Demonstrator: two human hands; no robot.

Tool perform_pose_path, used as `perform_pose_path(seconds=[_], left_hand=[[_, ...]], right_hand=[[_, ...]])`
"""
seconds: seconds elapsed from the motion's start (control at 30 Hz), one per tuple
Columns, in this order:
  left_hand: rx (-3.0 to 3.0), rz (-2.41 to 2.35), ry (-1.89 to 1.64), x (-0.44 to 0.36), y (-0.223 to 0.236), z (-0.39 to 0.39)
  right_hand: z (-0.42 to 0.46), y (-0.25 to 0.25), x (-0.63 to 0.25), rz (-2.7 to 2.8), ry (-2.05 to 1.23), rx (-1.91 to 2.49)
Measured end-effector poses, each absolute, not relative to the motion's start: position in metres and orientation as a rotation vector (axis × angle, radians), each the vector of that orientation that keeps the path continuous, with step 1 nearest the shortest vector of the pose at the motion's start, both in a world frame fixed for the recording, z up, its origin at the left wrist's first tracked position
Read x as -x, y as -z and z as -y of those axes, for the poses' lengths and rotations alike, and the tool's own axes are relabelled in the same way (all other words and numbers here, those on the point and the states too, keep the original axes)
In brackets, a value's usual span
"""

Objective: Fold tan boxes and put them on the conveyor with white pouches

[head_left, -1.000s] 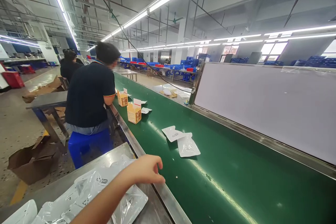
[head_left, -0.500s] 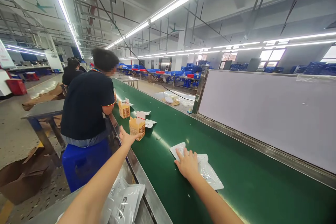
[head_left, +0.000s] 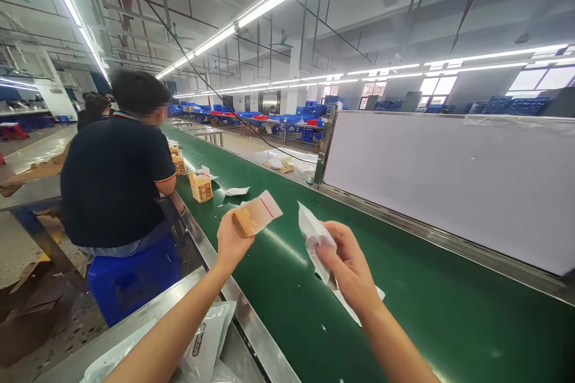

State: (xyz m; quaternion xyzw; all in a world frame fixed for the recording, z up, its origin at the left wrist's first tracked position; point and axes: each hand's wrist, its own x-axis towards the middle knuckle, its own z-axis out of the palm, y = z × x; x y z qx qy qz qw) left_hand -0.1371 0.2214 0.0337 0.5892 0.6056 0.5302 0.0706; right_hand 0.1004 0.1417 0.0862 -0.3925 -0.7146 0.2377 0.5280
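Note:
My left hand (head_left: 232, 242) is closed around a small orange carton (head_left: 251, 219), tilted so that its raised white flap with a red strip points right. To its right, my right hand (head_left: 348, 257) pinches a white pouch (head_left: 314, 230) between thumb and fingers, lifted off the green conveyor belt (head_left: 287, 317). Beneath that hand another white pouch (head_left: 345, 305) lies on the belt, partly hidden. Farther up the belt stands an open orange carton (head_left: 200, 185), with a flat white pouch (head_left: 236, 191) to its right.
A co-worker in a dark shirt (head_left: 114, 179) sits on a blue stool (head_left: 130, 278) at the belt's left. White printed pouches (head_left: 204, 335) lie on the metal side table by my left forearm. A pale panel (head_left: 440, 185) borders the belt's far side.
My left hand has taken hold of the orange carton, raised and tipped it. My right hand has picked a white pouch up from the belt. The view has shifted right.

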Motion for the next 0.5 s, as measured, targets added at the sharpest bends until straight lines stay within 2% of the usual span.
perform_pose_path(seconds=[0.1, 0.3, 0.37, 0.5], left_hand=[[-1.948, -1.672, -1.637, 0.105, -0.044, -0.179], [-2.273, -1.510, -1.723, 0.060, -0.039, -0.122], [-2.293, -1.482, -1.725, 0.047, -0.033, -0.111], [-2.189, -1.418, -1.719, 0.028, -0.019, -0.093]], right_hand=[[-0.120, -0.110, -0.106, 1.795, -0.416, 0.818], [-0.095, -0.105, -0.115, 2.082, 0.435, 1.143], [-0.088, -0.100, -0.115, 2.152, 0.449, 1.163], [-0.077, -0.101, -0.119, 2.261, 0.005, 1.189]])
